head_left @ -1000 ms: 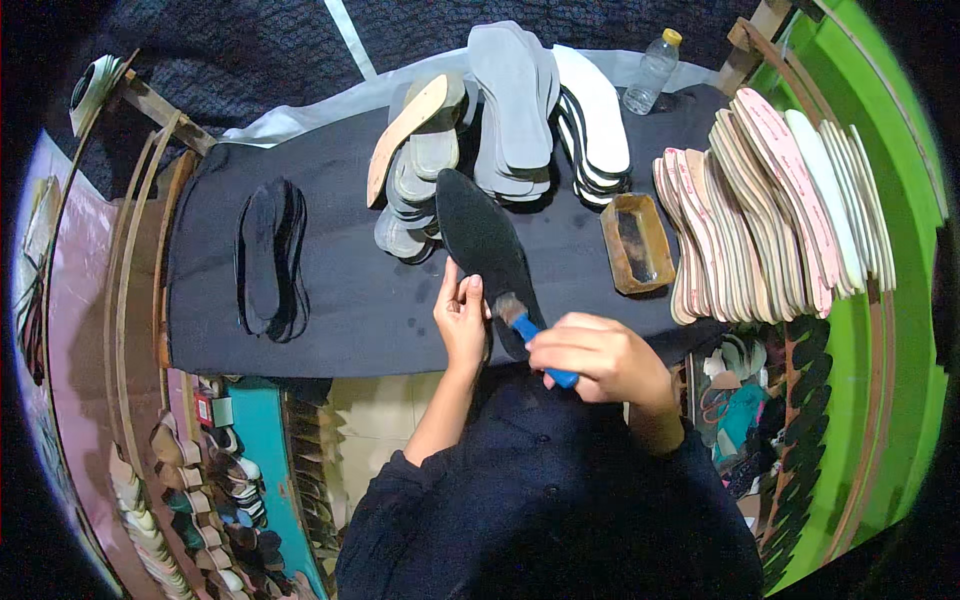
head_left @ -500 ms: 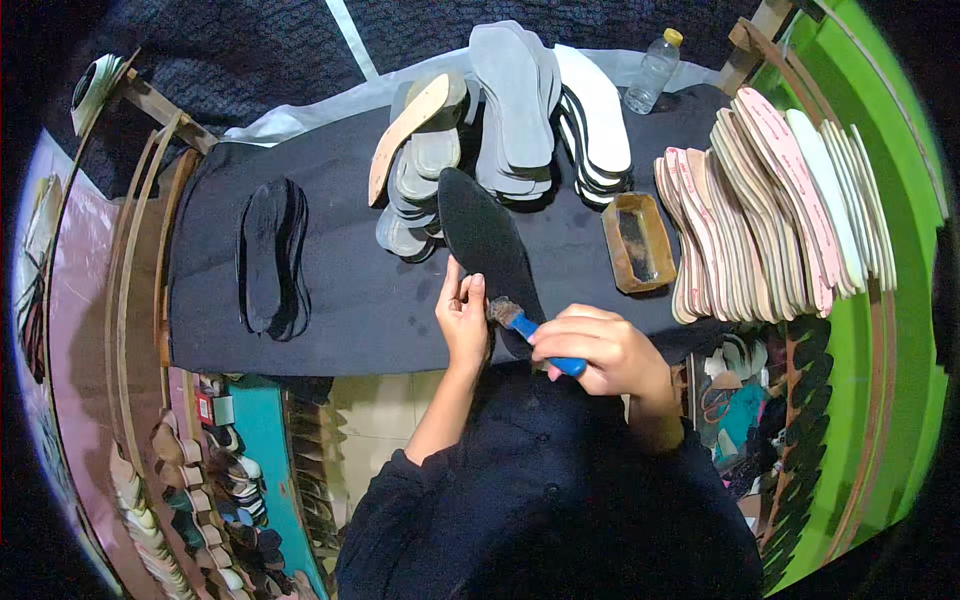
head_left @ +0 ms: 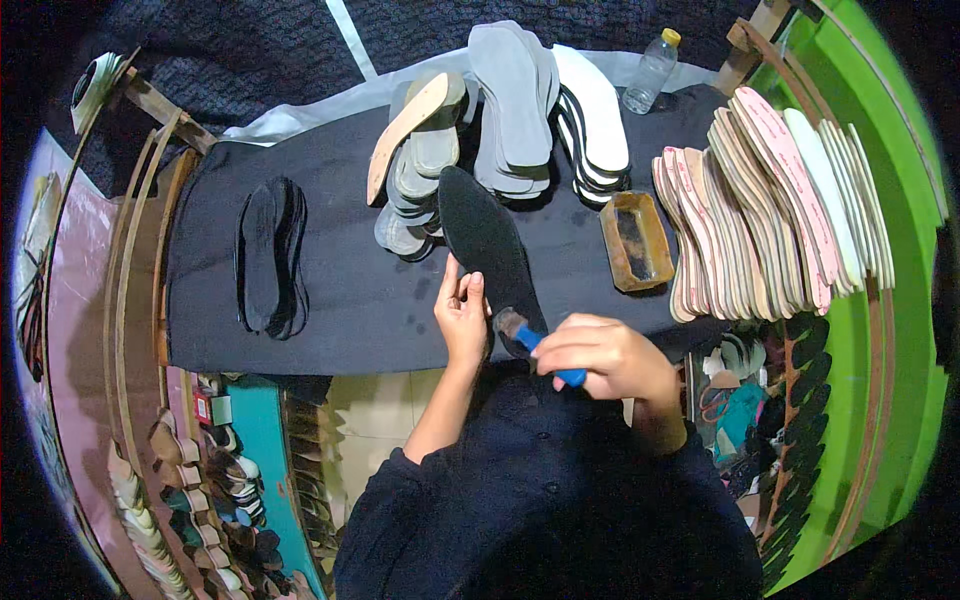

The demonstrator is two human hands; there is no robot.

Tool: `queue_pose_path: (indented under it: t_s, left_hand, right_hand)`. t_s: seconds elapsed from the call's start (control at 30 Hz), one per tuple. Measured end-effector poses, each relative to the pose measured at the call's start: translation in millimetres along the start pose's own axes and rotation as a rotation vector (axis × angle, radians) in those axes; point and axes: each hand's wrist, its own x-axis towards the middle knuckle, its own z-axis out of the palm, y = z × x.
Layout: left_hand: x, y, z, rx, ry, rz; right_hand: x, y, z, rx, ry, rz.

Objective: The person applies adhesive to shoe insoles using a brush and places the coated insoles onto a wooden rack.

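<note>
A dark cloth covers the counter (head_left: 350, 310), whose near edge runs just in front of the person's body. A wide stretch of cloth lies between the black stack (head_left: 268, 260) at the left and the insole (head_left: 487, 235); a narrower one parts the insole from the box. The pale stack (head_left: 745, 220) fans across the right end, reaching the edge there. The grey stack (head_left: 512, 100) and the white-topped stack (head_left: 592, 110) stand side by side toward the back.

The black insole slants over the counter, its lower end close to the near edge, its left side pinched by the left hand (head_left: 463, 312). The open-topped box (head_left: 613, 245), just beside the pale stack, has dark residue inside. Behind it is a clear, yellow-capped bottle (head_left: 650, 80); I cannot tell its contents. Smallest is the blue-handled brush (head_left: 530, 340), gripped by the right hand (head_left: 605, 357), bristles at the insole's lower part.
</note>
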Motion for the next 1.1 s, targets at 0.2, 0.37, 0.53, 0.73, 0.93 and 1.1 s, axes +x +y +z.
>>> queue_pose_path:
  t_s: [0.2,0.37,0.53,0.73,0.93,1.1]
  left_hand:
    - [-1.5,0.7,-0.3,0.011,0.019,-0.029]
    - [-1.0,0.0,-0.1,0.005,0.015,-0.026]
    - [-1.2,1.2,0.8,0.033,0.009,-0.022]
    - [-1.6,1.0,-1.2,-0.014,-0.005,-0.027]
    - [-1.0,1.8,0.3,-0.008,-0.012,-0.024]
    - [-0.5,1.6,-0.9,-0.009,-0.02,-0.021]
  right_hand:
    - [-4.8,-0.1,1.7,0.072,-0.261,-0.047]
    - [-2.6,-2.4,-5.3,0.067,-0.065,0.003]
    - [-0.9,3.3,6.1,0.03,-0.065,-0.056]
    - [-12.3,-1.4,-7.8,0.138,-0.171,0.063]
    - [-8.9,-4.8,-13.1,-0.01,0.005,0.094]
    - [-8.9,-2.1,-4.4,0.09,-0.117,0.006]
